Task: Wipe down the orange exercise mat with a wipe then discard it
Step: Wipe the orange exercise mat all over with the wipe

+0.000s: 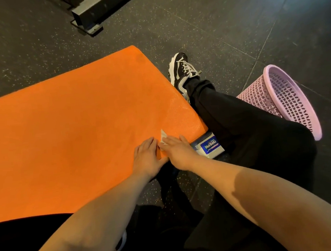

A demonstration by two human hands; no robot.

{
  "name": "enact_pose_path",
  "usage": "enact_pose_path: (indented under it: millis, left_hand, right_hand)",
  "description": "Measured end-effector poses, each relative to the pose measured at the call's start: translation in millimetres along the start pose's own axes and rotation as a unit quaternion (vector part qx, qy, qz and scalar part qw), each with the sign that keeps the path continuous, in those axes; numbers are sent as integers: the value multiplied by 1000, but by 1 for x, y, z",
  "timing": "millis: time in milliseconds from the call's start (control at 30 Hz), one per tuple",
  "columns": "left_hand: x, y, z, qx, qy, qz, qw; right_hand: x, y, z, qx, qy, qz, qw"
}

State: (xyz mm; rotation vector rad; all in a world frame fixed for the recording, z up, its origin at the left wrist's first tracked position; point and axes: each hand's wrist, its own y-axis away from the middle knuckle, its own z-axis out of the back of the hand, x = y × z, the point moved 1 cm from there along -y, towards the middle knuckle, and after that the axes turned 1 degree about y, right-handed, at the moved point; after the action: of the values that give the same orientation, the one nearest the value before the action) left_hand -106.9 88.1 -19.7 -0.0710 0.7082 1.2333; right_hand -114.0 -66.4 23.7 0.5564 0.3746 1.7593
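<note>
The orange exercise mat [78, 119] lies on the dark gym floor and fills the left half of the view. A shiny wet patch shows along its right edge. My right hand [177, 150] lies flat on a white wipe [163, 137] near the mat's near right corner; only a small corner of the wipe peeks out past the fingers. My left hand [146, 158] rests flat on the mat just left of the right one, fingers straight.
A pink lattice waste basket [288, 101] lies tipped at the right. A blue-labelled pack of wipes [210, 145] sits by the mat's corner. My leg in black trousers and a black-and-white sneaker [182, 73] stretches beside the mat. A dark metal frame [92, 13] stands at the top.
</note>
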Motion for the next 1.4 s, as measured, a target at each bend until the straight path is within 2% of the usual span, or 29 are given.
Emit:
enact_pose_path:
  millis: [67, 167, 233, 300, 400, 467, 533, 600, 667, 733, 867, 967, 1033, 1133, 1200, 1267, 1400]
  left_hand:
    - [1, 1, 2, 4, -9, 2, 1000]
    - [2, 1, 3, 12, -18, -2, 1000]
    - [1, 1, 3, 16, -22, -8, 1000]
    - [1, 1, 3, 18, -19, -7, 1000]
    - [1, 3, 1, 14, -5, -4, 1000]
    - [1, 3, 0, 17, 0, -4, 1000]
    - [2, 3, 1, 41, -16, -5, 999]
    - [3, 4, 4, 70, -35, -8, 997]
    - [3, 6, 4, 74, -37, -10, 997]
    - [3, 7, 3, 68, -36, -14, 997]
    - [4, 9, 0, 53, -45, -19, 997]
    - [3, 10, 2, 45, -37, -20, 998]
    - [2, 9, 6, 44, -37, -22, 998]
    - [2, 8, 12, 39, -39, -26, 998]
    - [2, 8, 14, 37, -33, -26, 998]
    - [2, 7, 14, 33, -17, -18, 999]
    - [3, 4, 16, 11, 36, 12, 999]
  right_hand:
    - [-9, -1, 7, -16, 11, -31, 999]
    - [-24, -3, 14, -67, 4, -138, 988]
    - [-22, -2, 11, -72, -2, -168, 983]
    - [-8, -2, 2, -67, -29, -127, 989]
    - [9, -3, -13, -29, -72, -8, 997]
    - [7, -2, -13, -16, -88, 18, 996]
    - [-5, -2, -8, -49, -85, -29, 995]
    - [-20, -1, 1, -100, -86, -129, 983]
    - [-29, -1, 4, -101, -64, -175, 977]
    - [-20, -2, 0, -94, -83, -165, 978]
    - [11, -2, -13, -33, -128, -13, 991]
    - [4, -4, -5, 1, -126, 22, 992]
    - [-6, -1, 5, -35, -125, -2, 992]
    - [-23, -1, 20, -128, -99, -143, 976]
    - [-25, 0, 26, -137, -69, -196, 968]
    - [-13, -1, 25, -128, -107, -175, 970]
    - [12, -2, 13, -94, -184, -60, 977]
